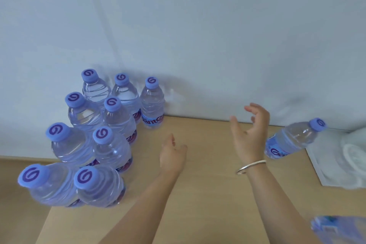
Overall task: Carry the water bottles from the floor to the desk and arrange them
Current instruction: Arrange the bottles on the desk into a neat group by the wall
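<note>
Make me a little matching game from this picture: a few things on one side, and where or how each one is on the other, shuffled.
Things:
1. lone bottle
2. bottle cluster
3. bracelet
4. left hand

Places or states:
A. standing grouped at the desk's left side near the wall
B. worn on the right wrist
C. apart at the right, next to a white cloth
D. over the bare desk, holding nothing

Pairs: 1-C, 2-A, 3-B, 4-D
</note>
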Motion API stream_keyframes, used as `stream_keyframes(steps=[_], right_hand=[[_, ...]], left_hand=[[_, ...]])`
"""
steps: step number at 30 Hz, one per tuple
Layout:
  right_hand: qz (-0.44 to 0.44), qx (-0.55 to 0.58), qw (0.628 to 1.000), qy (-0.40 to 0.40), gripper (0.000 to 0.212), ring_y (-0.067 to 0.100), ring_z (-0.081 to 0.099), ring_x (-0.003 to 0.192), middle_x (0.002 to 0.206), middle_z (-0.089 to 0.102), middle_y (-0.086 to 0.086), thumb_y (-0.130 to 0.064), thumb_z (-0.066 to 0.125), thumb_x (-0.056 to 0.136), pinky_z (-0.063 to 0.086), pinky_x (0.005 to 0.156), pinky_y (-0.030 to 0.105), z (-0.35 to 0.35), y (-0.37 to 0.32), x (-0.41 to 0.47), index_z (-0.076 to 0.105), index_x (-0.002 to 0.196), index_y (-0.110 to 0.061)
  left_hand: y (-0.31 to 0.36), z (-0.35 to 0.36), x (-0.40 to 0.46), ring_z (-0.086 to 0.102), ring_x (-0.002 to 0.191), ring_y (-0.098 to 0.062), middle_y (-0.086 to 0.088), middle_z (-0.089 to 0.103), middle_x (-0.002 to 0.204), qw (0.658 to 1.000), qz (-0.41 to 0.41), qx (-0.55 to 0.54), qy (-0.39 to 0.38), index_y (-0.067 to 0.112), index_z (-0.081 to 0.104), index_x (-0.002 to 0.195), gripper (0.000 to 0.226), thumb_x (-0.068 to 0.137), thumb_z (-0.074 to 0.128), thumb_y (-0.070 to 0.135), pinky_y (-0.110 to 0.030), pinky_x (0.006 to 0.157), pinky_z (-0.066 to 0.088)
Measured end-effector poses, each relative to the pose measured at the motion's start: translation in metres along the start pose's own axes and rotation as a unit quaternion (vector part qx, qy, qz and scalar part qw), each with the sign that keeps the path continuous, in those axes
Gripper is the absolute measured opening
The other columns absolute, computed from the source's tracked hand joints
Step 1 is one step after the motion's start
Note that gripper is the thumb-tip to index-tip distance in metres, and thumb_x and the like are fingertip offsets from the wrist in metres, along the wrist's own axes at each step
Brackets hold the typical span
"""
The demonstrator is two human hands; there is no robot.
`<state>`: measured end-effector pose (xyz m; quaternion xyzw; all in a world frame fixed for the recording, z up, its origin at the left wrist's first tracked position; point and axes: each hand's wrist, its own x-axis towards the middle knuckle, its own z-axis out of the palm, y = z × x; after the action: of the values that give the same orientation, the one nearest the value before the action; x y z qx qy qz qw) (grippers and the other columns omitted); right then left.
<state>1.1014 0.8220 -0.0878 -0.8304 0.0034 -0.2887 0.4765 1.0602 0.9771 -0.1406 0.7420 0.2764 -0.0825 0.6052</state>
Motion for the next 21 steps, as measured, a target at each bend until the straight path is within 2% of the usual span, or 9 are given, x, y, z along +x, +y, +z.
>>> stream_keyframes(steps=[3, 6, 8, 10, 13, 15, 18, 20, 21], right_hand=[[0.024, -0.066, 0.990, 0.120, 0.042, 0.025, 0.033, 0.123, 0.129, 0.042, 0.025, -0.010, 0.063, 0.071, 0.022, 0.103, 0.015, -0.051, 0.028, 0.005, 0.046, 0.109, -0.003], [0.075, -0.130, 0.968, 0.201, 0.060, 0.028, 0.030, 0.125, 0.133, 0.038, 0.027, -0.010, 0.067, 0.066, 0.021, 0.100, 0.027, -0.076, 0.054, 0.010, 0.039, 0.119, -0.011], [0.201, -0.121, 0.952, 0.198, 0.087, 0.033, 0.029, 0.132, 0.140, 0.033, 0.021, -0.012, 0.080, 0.064, 0.024, 0.104, 0.033, -0.082, 0.070, 0.019, 0.032, 0.136, -0.006], [0.301, -0.071, 0.938, 0.158, 0.102, 0.028, 0.032, 0.132, 0.144, 0.031, 0.012, -0.021, 0.085, 0.062, 0.032, 0.108, 0.040, -0.082, 0.082, 0.027, 0.024, 0.143, -0.012], [0.314, -0.017, 0.939, 0.140, 0.074, 0.018, 0.048, 0.103, 0.127, 0.045, 0.002, -0.016, 0.078, 0.064, 0.052, 0.080, 0.036, -0.084, 0.093, 0.036, 0.039, 0.127, -0.018], [0.321, -0.035, 0.936, 0.141, 0.059, 0.022, 0.050, 0.092, 0.116, 0.048, 0.003, -0.018, 0.071, 0.064, 0.051, 0.065, 0.026, -0.087, 0.094, 0.041, 0.043, 0.116, -0.016], [0.329, -0.040, 0.935, 0.127, 0.068, 0.027, 0.056, 0.100, 0.123, 0.047, 0.001, -0.025, 0.075, 0.064, 0.053, 0.075, 0.041, -0.090, 0.094, 0.041, 0.040, 0.122, -0.023], [0.326, -0.036, 0.936, 0.128, 0.068, 0.027, 0.057, 0.100, 0.119, 0.050, 0.001, -0.024, 0.077, 0.065, 0.048, 0.066, 0.035, -0.091, 0.087, 0.036, 0.041, 0.122, -0.021], [0.321, -0.035, 0.939, 0.122, 0.064, 0.027, 0.057, 0.100, 0.115, 0.052, 0.002, -0.023, 0.077, 0.066, 0.043, 0.068, 0.031, -0.091, 0.081, 0.035, 0.043, 0.120, -0.017]], left_hand=[[0.004, 0.018, -0.014, 0.047, 0.120, -0.020, -0.011, 0.046, 0.134, 0.999, 0.020, -0.006, -0.042, 0.006, 0.036, 0.139, 0.055, 0.087, 0.054, 0.004, -0.034, 0.104, 0.038], [0.009, 0.029, -0.021, 0.049, 0.114, -0.018, -0.011, 0.048, 0.133, 0.997, 0.046, 0.012, -0.069, 0.004, 0.036, 0.139, 0.056, 0.087, 0.055, 0.003, -0.032, 0.101, 0.040], [0.013, 0.034, -0.025, 0.051, 0.106, -0.015, -0.008, 0.051, 0.129, 0.994, 0.064, 0.032, -0.081, 0.006, 0.038, 0.138, 0.054, 0.087, 0.055, 0.004, -0.028, 0.094, 0.042], [0.014, 0.036, -0.030, 0.052, 0.099, -0.013, -0.005, 0.053, 0.121, 0.991, 0.082, 0.043, -0.092, 0.008, 0.040, 0.137, 0.051, 0.088, 0.054, 0.005, -0.025, 0.085, 0.043], [0.013, 0.037, -0.036, 0.052, 0.092, -0.011, 0.001, 0.051, 0.111, 0.988, 0.097, 0.052, -0.104, 0.010, 0.041, 0.136, 0.049, 0.089, 0.051, 0.005, -0.022, 0.076, 0.042], [0.012, 0.033, -0.036, 0.053, 0.090, -0.011, 0.001, 0.051, 0.110, 0.988, 0.097, 0.054, -0.103, 0.011, 0.041, 0.136, 0.049, 0.089, 0.051, 0.005, -0.020, 0.069, 0.043], [0.011, 0.028, -0.035, 0.053, 0.090, -0.012, 0.001, 0.053, 0.109, 0.989, 0.099, 0.054, -0.097, 0.012, 0.042, 0.135, 0.048, 0.088, 0.050, 0.005, -0.013, 0.060, 0.041], [0.011, 0.025, -0.035, 0.053, 0.090, -0.012, 0.001, 0.053, 0.108, 0.987, 0.108, 0.060, -0.107, 0.011, 0.043, 0.134, 0.047, 0.088, 0.051, 0.004, -0.010, 0.061, 0.041], [0.011, 0.024, -0.036, 0.052, 0.090, -0.011, 0.001, 0.053, 0.108, 0.983, 0.119, 0.068, -0.119, 0.011, 0.043, 0.134, 0.048, 0.088, 0.052, 0.004, -0.009, 0.063, 0.041]])
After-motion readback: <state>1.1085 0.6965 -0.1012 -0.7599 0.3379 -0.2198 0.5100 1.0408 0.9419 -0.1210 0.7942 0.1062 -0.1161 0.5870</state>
